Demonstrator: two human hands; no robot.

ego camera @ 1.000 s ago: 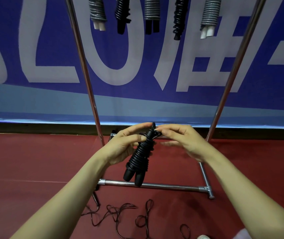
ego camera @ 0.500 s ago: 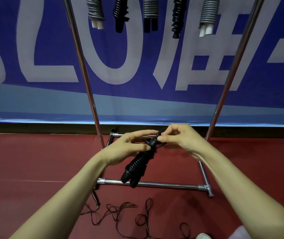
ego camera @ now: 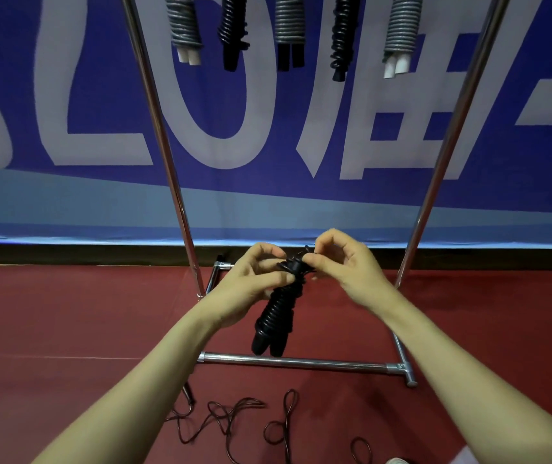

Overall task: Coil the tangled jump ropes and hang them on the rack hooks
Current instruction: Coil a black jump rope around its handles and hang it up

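Black coiled rope was pretty much done at this point: cord wound tight round both handles, handles pointing down, held in the air in front of the rack's bottom bar. Her or his left hand had its fingers curled round the top of the bundle, and the right hand was pinching the cord end right at the top, so my guess is the loose end was getting tucked in. After that it only needed lifting onto a hook. The hooks were cut off above the frame, so no idea which one was free.

Count-wise: five bundles were already hanging on the rack, three grey ones and two black ones, alternating. The one in the hands made six. Down on the red floor lay a tangled thin dark cord, not yet coiled. Could've been one rope or two, honestly couldn't tell from the loops. So roughly five done, one nearly there, at least one left.
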